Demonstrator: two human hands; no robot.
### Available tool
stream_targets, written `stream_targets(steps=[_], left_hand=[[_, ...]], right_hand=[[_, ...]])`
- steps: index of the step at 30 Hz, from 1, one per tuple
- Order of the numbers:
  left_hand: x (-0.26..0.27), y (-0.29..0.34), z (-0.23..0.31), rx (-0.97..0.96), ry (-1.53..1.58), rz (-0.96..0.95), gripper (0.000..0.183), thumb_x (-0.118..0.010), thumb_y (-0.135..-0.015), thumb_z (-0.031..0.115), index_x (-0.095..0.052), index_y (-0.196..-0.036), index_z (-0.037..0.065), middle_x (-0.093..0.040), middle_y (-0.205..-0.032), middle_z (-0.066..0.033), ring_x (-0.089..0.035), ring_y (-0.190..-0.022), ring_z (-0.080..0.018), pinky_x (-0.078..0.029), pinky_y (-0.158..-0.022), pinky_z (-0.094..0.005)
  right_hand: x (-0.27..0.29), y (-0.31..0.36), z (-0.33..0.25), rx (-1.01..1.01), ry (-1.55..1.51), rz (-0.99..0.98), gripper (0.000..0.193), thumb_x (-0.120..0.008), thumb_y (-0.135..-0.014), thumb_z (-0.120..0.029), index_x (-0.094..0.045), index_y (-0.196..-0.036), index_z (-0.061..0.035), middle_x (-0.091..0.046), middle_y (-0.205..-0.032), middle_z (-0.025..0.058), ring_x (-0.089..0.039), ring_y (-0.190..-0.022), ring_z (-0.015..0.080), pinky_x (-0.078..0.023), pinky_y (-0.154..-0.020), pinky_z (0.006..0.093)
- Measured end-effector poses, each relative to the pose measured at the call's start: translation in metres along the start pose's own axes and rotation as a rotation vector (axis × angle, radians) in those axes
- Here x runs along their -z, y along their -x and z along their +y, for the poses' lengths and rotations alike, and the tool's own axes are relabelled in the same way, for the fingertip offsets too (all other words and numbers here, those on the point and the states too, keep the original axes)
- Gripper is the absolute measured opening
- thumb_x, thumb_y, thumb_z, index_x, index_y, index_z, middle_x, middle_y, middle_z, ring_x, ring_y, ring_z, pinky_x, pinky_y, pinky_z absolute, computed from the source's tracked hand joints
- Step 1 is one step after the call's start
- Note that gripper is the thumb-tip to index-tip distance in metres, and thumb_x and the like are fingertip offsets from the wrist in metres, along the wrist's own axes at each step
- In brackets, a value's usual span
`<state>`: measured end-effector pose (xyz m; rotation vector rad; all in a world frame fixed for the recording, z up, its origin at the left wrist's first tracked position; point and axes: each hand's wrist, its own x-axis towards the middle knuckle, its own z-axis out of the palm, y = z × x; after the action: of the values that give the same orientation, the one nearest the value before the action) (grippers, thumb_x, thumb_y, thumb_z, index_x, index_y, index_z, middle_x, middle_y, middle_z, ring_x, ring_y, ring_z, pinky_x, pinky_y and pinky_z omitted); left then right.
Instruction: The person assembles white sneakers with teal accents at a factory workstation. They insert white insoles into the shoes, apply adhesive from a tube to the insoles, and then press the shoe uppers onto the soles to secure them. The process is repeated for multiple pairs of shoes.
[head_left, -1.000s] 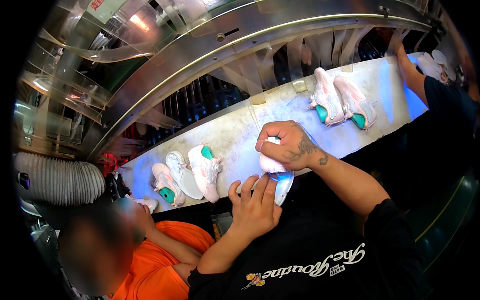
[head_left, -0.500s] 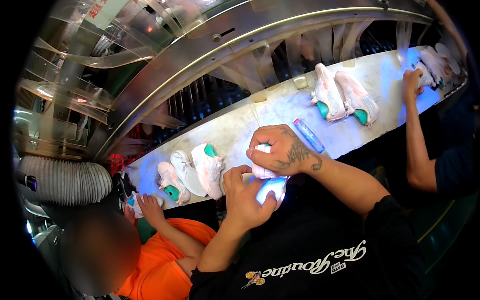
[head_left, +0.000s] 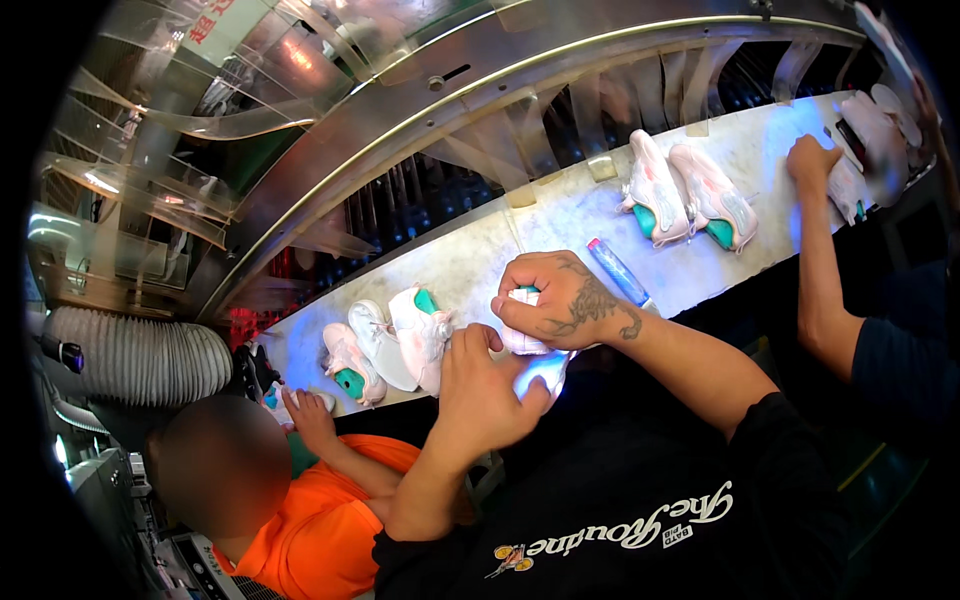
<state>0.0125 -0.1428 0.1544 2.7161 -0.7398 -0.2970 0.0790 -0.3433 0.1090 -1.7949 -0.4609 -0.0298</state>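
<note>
In front of my chest I hold a pale sneaker [head_left: 520, 338] with a bit of teal lining showing. My right hand [head_left: 560, 300] is closed round its upper part, fingers curled under. My left hand [head_left: 480, 388] is bent round its lower end, its thumb by the surface glowing blue-white. Much of this sneaker is hidden by my hands. Just left of my left hand, another pale pink sneaker [head_left: 418, 325] with teal lining lies on the light-coloured bench [head_left: 470, 255]. Beyond my right wrist lies a clear blue tube-like item [head_left: 618, 272] with a pink end.
Two pink-white sneakers [head_left: 690, 195] stand farther right. A sneaker [head_left: 352, 365] and a white shoe [head_left: 382, 345] lie left. A person in orange [head_left: 320, 510] works at my left, another person's arm [head_left: 825, 270] reaches in at right. Clear strips [head_left: 530, 135] hang behind the bench.
My left thumb has shifted slightly on the sneaker; my right hand hardly moves. The person at right has drawn a hand left, off a shoe. The person in orange has shifted right.
</note>
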Motion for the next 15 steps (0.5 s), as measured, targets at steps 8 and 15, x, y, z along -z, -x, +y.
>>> stream_targets(steps=[8, 15], left_hand=[[-0.03, 0.013, -0.026, -0.302, 0.544, 0.463, 0.055, -0.099, -0.084, 0.038, -0.076, -0.119, 0.002, -0.058, -0.138, -0.0189, -0.061, -0.13, -0.0349, -0.059, -0.102, -0.0436], [-0.053, -0.036, -0.04, -0.562, 0.619, 0.585, 0.055, -0.097, -0.084, 0.042, -0.071, -0.112, 0.002, -0.051, -0.155, -0.0247, -0.05, -0.154, -0.0473, -0.048, -0.123, -0.057]], right_hand=[[0.012, -0.003, 0.01, 0.003, -0.04, -0.02, 0.03, -0.071, -0.096, -0.034, -0.077, -0.095, -0.0046, -0.077, -0.095, 0.0216, -0.073, -0.096, 0.0439, -0.058, -0.09, 0.0495], [0.004, -0.008, 0.024, 0.127, -0.146, 0.117, 0.034, -0.066, -0.105, -0.026, -0.068, -0.128, -0.0008, -0.07, -0.123, 0.0188, -0.069, -0.113, 0.0338, -0.054, -0.102, 0.0419]])
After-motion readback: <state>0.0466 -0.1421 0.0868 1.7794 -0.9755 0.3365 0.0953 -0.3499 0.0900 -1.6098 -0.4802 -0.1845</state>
